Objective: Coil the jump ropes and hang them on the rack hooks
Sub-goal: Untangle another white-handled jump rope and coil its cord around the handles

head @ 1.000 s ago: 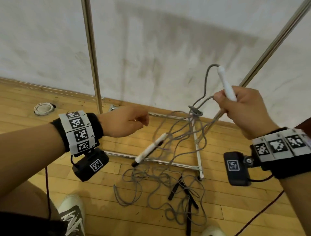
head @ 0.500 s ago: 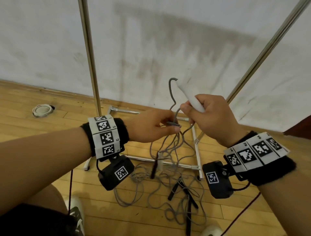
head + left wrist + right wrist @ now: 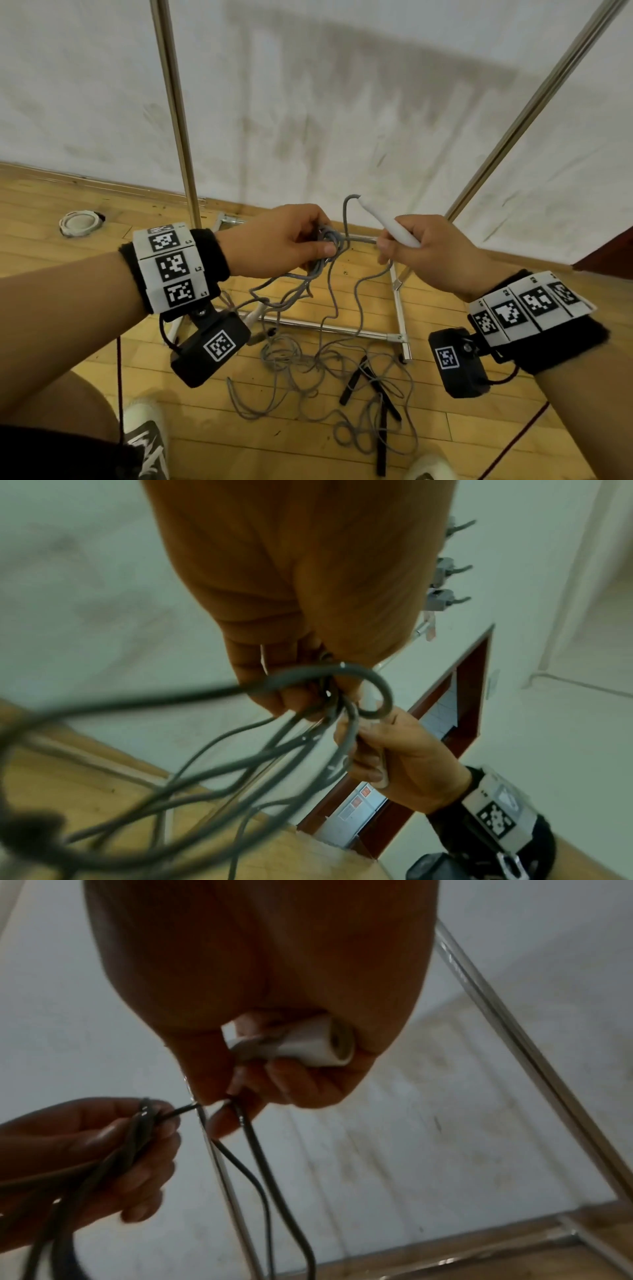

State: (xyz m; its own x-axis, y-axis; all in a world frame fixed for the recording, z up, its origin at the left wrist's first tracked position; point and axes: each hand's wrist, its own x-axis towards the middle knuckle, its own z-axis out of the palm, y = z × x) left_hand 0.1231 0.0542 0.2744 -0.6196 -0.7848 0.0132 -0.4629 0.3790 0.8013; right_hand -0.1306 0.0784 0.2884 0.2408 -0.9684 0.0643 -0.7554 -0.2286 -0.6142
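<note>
Left hand (image 3: 284, 241) now higher, rope (image 3: 329, 240) bunched.

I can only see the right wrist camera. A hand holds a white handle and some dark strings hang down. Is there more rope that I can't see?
Observer: Yes. In the head view, below the white handle, much of the gray rope lies tangled on the wooden floor.
Operator: Is it only that one rope?
Observer: No. A second rope with black handles lies on the floor in the same tangle.
Operator: Where are the hooks?
Observer: The left wrist view shows three gray hooks in a row behind the left hand, with no rope on them.
</note>
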